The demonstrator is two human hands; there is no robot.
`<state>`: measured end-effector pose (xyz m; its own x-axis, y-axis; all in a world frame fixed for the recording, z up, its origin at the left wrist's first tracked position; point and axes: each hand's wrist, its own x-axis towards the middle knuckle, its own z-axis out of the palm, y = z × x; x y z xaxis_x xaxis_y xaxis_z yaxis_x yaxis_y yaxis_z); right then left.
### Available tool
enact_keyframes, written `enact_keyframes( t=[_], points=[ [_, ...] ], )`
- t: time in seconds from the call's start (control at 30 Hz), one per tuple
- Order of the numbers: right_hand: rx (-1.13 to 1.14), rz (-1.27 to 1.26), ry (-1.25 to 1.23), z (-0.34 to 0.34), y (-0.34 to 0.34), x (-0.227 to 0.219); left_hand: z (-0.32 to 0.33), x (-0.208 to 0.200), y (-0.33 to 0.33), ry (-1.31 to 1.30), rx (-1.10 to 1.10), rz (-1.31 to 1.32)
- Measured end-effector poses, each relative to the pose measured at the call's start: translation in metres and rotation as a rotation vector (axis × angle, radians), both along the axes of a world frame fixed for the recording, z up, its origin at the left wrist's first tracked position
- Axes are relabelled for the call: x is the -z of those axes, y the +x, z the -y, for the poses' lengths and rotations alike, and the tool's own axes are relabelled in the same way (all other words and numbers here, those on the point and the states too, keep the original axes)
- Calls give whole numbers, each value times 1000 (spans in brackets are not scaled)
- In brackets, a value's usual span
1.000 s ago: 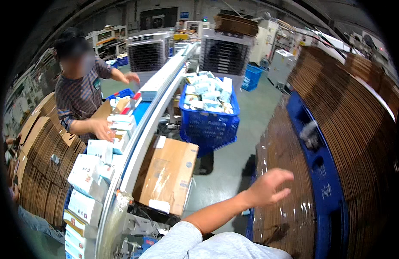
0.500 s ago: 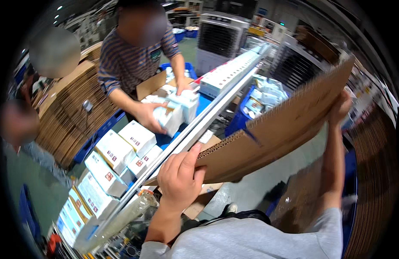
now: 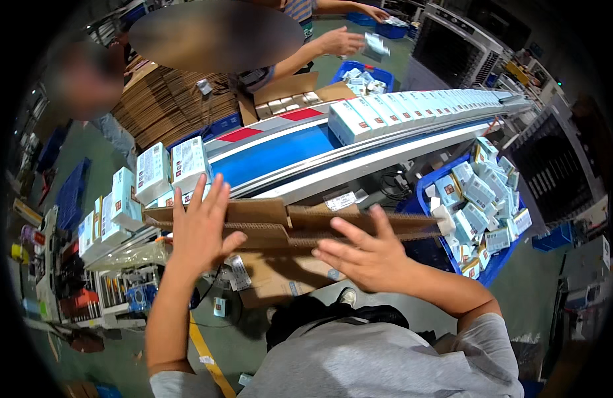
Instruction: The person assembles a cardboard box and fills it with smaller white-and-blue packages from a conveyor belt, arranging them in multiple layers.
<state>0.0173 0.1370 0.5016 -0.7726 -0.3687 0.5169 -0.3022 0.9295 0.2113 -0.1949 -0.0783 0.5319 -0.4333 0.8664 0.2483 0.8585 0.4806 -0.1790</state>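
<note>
A brown cardboard carton (image 3: 260, 211) stands before me beside the conveyor, narrow, its walls parted a little along the top. My left hand (image 3: 201, 232) is open over its left end, fingers spread up across the cardboard. At the carton's right half, my right hand (image 3: 369, 255) is open too, fingers spread and tips at the near wall; whether they press on it I cannot tell. Beneath lies another cardboard box (image 3: 280, 275) with white labels. Small white and light-blue boxes (image 3: 190, 162) are stacked past my left hand.
The conveyor's blue belt (image 3: 273, 156) carries a row of small boxes (image 3: 399, 113). A blue bin (image 3: 493, 268) heaped with small boxes stands on the right. Across the belt, a co-worker's arm (image 3: 306, 56) reaches over an open carton (image 3: 290, 89). Flattened cardboard (image 3: 167, 106) is piled behind.
The flat cardboard has come down from my right and now stands narrowly opened. Both hands have gone from gripping its edges to spread fingers. The co-worker's hands have left the boxes held earlier.
</note>
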Motion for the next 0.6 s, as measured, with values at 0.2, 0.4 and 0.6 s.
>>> enact_keyframes(
  t=[0.2, 0.4, 0.6],
  points=[
    [-294, 231, -412, 4, 27, 45, -19, -29, -1, -163, -123, 422],
    [310, -34, -207, -10, -15, -6, -20, -21, 2, -88, -168, 402],
    [44, 126, -300, -12, 34, 50, -50, -38, -5, -206, -297, 433]
  ],
)
